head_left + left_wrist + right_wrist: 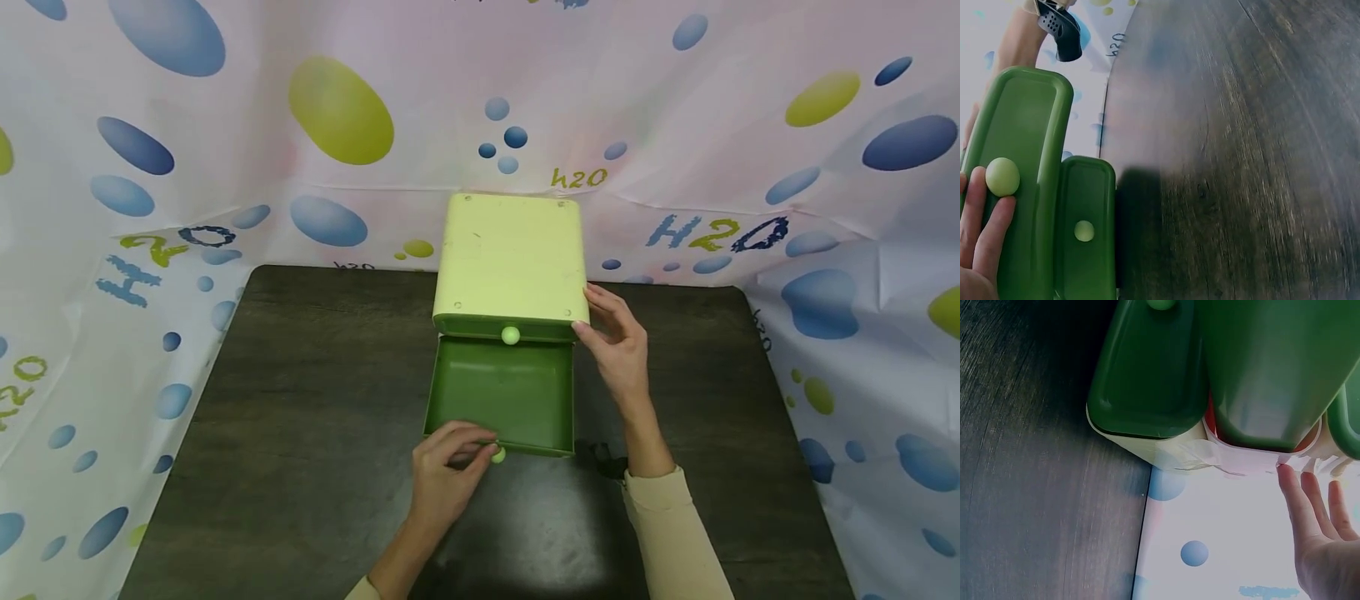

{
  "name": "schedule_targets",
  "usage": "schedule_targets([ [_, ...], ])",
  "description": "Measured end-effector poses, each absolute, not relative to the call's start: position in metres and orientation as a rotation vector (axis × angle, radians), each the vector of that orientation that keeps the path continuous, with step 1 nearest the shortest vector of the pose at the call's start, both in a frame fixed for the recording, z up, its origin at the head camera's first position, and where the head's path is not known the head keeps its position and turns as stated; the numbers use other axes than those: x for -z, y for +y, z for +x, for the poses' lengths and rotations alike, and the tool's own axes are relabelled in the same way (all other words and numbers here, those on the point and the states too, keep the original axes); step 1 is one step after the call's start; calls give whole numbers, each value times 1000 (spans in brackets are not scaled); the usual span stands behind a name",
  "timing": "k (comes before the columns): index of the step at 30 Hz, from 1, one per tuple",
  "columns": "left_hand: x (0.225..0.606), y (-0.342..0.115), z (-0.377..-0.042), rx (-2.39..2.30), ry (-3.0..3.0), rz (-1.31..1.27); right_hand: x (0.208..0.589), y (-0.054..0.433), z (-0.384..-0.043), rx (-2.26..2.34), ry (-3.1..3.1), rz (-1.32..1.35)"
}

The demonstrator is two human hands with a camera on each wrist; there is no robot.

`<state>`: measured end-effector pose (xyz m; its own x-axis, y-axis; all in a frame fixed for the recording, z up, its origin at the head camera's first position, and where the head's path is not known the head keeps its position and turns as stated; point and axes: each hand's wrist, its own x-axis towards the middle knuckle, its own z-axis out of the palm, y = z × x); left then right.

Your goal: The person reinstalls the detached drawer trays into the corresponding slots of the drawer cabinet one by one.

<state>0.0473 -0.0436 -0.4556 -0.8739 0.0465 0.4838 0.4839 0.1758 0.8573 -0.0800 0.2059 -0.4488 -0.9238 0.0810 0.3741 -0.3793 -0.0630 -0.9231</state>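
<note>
A small pale yellow-green drawer cabinet [513, 258] stands at the table's back edge, with green drawers and round light-green knobs. Its middle drawer [502, 392] is pulled out, and the visible inside holds nothing. My left hand [446, 471] is at that drawer's front, fingers and thumb pinching its knob [1002, 177]. The lower drawer [1085, 194] sits closed beneath. The upper drawer's knob [511, 335] shows above the opening. My right hand [621, 346] rests against the cabinet's right side near the front corner; its fingers [1300, 503] look mostly straight in the right wrist view.
The dark wood-grain table [315, 417] extends on both sides of the cabinet. A white sheet [247, 100] printed with blue and green spots hangs behind and along the sides. A dark device [607, 461] sits at the right wrist.
</note>
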Motion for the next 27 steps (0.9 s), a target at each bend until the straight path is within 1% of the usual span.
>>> schedule_targets([
  [4, 450, -44, 45, 1769, -2111, -490, 449, 206, -79, -2043, -1905, 312],
  [19, 449, -44, 36, 1807, -2075, -505, 449, 205, -82, -2055, -1905, 340],
  [27, 454, -39, 29, 1863, -1990, -568, 450, 205, -81, -2063, -1904, 325],
])
